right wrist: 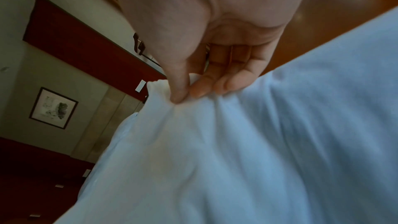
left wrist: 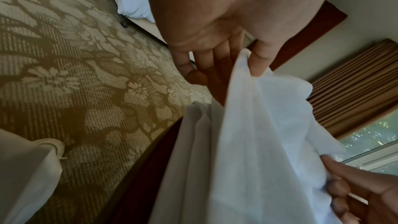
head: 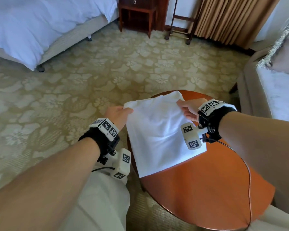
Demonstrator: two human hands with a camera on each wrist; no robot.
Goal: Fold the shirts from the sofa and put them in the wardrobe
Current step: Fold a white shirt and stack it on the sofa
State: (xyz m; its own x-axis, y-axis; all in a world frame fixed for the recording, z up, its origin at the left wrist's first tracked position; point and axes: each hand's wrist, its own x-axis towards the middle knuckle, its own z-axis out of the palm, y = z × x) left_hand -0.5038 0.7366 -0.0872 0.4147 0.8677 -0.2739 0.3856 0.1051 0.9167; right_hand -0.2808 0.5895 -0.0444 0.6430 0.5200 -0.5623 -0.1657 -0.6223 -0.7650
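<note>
A white shirt [head: 158,130] lies partly folded on the round wooden table [head: 207,189], its far edge lifted off the top. My left hand [head: 122,112] pinches the shirt's far left corner, thumb on top of the cloth [left wrist: 258,108]. My right hand [head: 185,107] pinches the far right corner between thumb and fingertips, as the right wrist view shows on the shirt [right wrist: 237,151]. Both hands hold the edge a little above the table. The near edge of the shirt rests flat on the wood.
A bed with white bedding [head: 40,27] stands at the far left, a dark wooden nightstand [head: 137,15] and a brown curtain [head: 232,19] at the back. A pale sofa [head: 270,90] sits at the right. Patterned carpet [head: 73,90] lies around the table.
</note>
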